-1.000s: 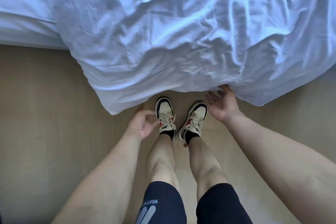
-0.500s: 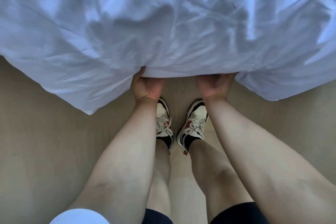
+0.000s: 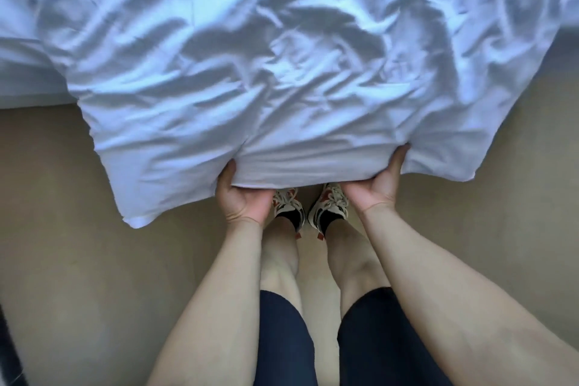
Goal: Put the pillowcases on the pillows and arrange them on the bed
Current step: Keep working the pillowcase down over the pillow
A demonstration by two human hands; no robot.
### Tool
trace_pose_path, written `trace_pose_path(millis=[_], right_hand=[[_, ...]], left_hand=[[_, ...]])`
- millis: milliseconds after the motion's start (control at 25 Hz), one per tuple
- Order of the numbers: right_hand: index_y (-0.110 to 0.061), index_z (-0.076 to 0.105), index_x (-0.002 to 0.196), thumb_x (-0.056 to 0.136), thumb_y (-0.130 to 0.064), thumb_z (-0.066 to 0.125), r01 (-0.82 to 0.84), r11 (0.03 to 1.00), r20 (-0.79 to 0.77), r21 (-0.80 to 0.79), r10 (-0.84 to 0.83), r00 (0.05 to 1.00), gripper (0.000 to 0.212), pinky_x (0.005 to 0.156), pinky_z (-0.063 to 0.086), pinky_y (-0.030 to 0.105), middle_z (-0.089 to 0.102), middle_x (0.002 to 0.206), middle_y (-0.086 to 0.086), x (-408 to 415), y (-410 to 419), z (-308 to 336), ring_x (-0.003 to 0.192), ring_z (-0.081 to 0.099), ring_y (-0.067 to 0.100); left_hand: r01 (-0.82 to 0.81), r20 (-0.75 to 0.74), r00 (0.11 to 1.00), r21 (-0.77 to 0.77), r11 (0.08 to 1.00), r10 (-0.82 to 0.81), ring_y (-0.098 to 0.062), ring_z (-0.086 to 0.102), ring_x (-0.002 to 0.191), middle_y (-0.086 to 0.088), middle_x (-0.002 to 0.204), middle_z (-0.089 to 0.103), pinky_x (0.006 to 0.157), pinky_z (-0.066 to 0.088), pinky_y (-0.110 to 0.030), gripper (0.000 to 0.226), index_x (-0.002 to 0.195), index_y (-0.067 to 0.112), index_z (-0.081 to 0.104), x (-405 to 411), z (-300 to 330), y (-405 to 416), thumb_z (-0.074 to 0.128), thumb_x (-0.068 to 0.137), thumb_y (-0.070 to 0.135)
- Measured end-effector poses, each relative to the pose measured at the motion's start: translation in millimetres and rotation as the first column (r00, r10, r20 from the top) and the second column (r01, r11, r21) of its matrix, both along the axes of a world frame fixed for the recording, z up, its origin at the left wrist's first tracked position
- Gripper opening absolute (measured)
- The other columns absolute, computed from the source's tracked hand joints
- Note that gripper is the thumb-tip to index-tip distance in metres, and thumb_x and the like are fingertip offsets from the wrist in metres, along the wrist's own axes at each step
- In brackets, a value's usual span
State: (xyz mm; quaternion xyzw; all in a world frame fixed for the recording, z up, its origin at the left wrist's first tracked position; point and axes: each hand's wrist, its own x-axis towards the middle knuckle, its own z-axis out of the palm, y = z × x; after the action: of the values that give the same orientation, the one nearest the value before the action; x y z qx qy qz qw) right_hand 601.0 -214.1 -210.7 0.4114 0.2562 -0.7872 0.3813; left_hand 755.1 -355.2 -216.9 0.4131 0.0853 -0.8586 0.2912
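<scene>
A large pillow in a wrinkled white pillowcase [image 3: 250, 72] fills the upper part of the head view, its near edge hanging over the floor. My left hand [image 3: 241, 197] grips that near edge from below, palm up, with the thumb on the fabric's left. My right hand [image 3: 376, 185] holds the same edge a little to the right, thumb up along the cloth. The fingers of both hands are hidden under the pillow. The bed's white sheet [image 3: 28, 72] shows at the far left behind the pillow.
Beige floor [image 3: 78, 260] spreads below the pillow. My own legs and two white sneakers [image 3: 310, 207] stand between my forearms. A dark object [image 3: 7, 354] edges in at the bottom left corner.
A second ago both hands were free below the pillow edge. They went under the edge and took hold, and have since spread apart along it.
</scene>
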Motion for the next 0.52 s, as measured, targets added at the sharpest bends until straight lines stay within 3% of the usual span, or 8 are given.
trace_pose_path(millis=[80,160,240,400,520], right_hand=[[-0.020,0.056,0.143,0.072,-0.057,0.077,0.000,1.000,-0.008,0.024,0.001,1.000,0.083,0.115,0.037,0.057,0.059,0.143,0.011,12,18,35,0.134,0.053,0.037],[-0.021,0.055,0.145,0.073,-0.053,0.079,0.014,0.999,-0.044,0.038,-0.012,0.999,0.082,0.116,0.036,0.057,0.058,0.145,0.012,14,32,68,0.135,0.053,0.037],[-0.023,0.058,0.143,0.076,-0.055,0.077,0.077,0.994,-0.090,0.077,-0.070,0.993,0.076,0.113,0.038,0.057,0.062,0.141,0.010,7,36,98,0.132,0.056,0.036],[-0.025,0.066,0.133,0.071,-0.057,0.078,0.207,0.966,-0.084,0.156,-0.195,0.977,0.071,0.105,0.047,0.056,0.073,0.124,0.007,-19,30,148,0.120,0.064,0.032],[-0.023,0.068,0.127,0.077,-0.055,0.080,0.193,0.964,-0.076,0.183,-0.182,0.980,0.061,0.098,0.053,0.054,0.075,0.119,0.008,-28,41,177,0.116,0.067,0.032]], left_hand=[[-0.032,0.025,0.999,0.030,0.999,0.031,-0.038,0.061,0.122,-0.015,0.129,0.066,0.108,0.043,-0.057,0.043,0.125,0.012,0.068,11,43,9,0.060,0.086,0.029],[-0.110,0.029,0.994,0.012,0.994,0.109,-0.036,0.062,0.120,-0.013,0.129,0.066,0.107,0.044,-0.055,0.047,0.131,0.015,0.066,26,83,10,0.053,0.093,0.039],[-0.148,0.094,0.984,-0.061,0.987,0.153,-0.037,0.058,0.128,-0.012,0.136,0.063,0.110,0.040,-0.057,0.056,0.140,0.016,0.060,37,113,-3,0.059,0.091,0.043],[-0.045,0.365,0.927,-0.118,0.992,0.086,-0.039,0.062,0.123,-0.012,0.127,0.070,0.105,0.044,-0.060,0.052,0.132,0.019,0.067,43,157,-49,0.070,0.084,0.040],[0.048,0.392,0.919,-0.200,0.979,0.035,-0.038,0.063,0.121,-0.011,0.128,0.070,0.099,0.049,-0.058,0.064,0.136,0.023,0.061,44,189,-74,0.077,0.077,0.042]])
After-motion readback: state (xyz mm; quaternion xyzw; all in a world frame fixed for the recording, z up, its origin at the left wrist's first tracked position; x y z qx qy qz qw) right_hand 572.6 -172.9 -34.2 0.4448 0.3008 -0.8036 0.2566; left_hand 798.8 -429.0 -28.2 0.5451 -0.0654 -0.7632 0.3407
